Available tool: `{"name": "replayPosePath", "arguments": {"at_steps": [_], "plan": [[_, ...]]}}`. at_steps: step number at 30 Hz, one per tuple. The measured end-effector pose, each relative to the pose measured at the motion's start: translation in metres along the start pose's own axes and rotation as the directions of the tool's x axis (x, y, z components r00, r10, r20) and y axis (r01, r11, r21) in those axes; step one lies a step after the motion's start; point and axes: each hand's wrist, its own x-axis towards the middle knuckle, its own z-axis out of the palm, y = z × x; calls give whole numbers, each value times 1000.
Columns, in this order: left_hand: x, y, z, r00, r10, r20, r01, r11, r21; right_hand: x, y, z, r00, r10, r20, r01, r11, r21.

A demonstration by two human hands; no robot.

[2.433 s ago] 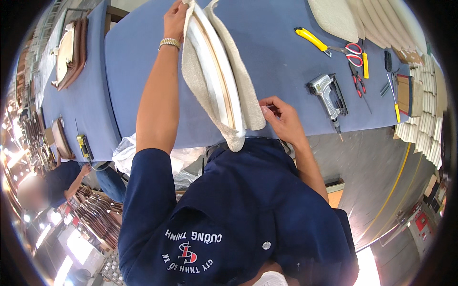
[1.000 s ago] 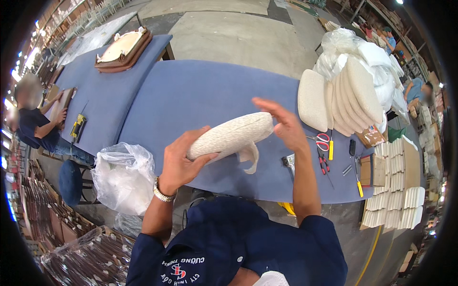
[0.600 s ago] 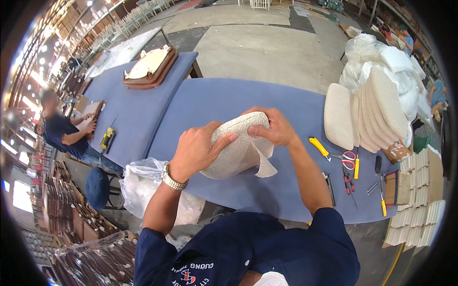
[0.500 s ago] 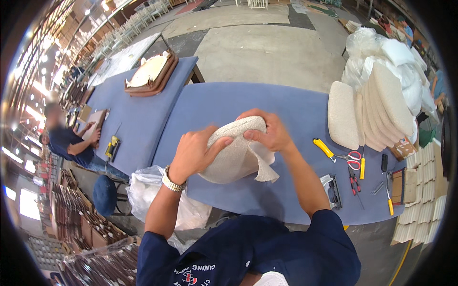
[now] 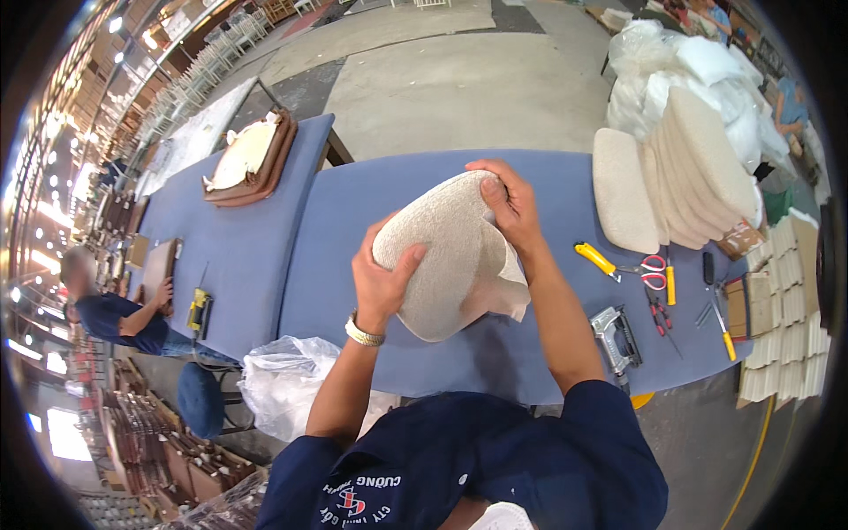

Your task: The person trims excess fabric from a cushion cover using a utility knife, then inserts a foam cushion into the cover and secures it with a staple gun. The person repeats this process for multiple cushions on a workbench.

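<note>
Above the blue table I hold a cream, nubby-fabric chair pad point(image 5: 442, 238) in both hands, tilted with its broad face showing. My left hand point(image 5: 382, 278) grips its left edge, thumb pressed on the face. At the upper right end, my right hand point(image 5: 511, 208) is closed round the rim, fingers behind and thumb in front. A loose flap of the fabric point(image 5: 508, 287) hangs from the pad's right side below that hand. What lies behind the pad is hidden.
Right of me lie a yellow utility knife point(image 5: 596, 259), red-handled scissors point(image 5: 654, 272), pliers point(image 5: 655, 314), a staple gun point(image 5: 616, 340) and screwdrivers. Similar cream pads point(image 5: 698, 177) stand behind them. Plastic wrap point(image 5: 291, 371) hangs at the table's near left; a co-worker point(image 5: 124, 322) sits farther left.
The pad has turned so its broad face now shows. My right hand has gone up with its upper end, and my left hand has shifted along its left edge.
</note>
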Motion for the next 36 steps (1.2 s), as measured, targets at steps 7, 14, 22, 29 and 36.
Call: {"name": "replayPosePath", "arguments": {"at_steps": [7, 14, 22, 29, 36], "plan": [[-96, -131, 14, 990, -132, 57, 130, 991, 28, -2, 2, 9, 993, -16, -119, -2, 989, -147], [-100, -105, -29, 978, -160, 134, 126, 965, 231, -3, -13, -22, 909, -144, -391, 55, 971, -231], [-69, -33, -71, 851, -2, 525, -373, 701, 608, -143, 39, -78, 640, 529, -558, -548, 823, 151], [-113, -113, -108, 763, -228, 605, -341, 653, 676, -177, 33, 21, 945, 119, -305, -306, 655, -691], [-80, -166, -195, 808, -283, 517, -166, 732, 661, -167, 66, 10, 924, 225, -308, -379, 638, -671]]}}
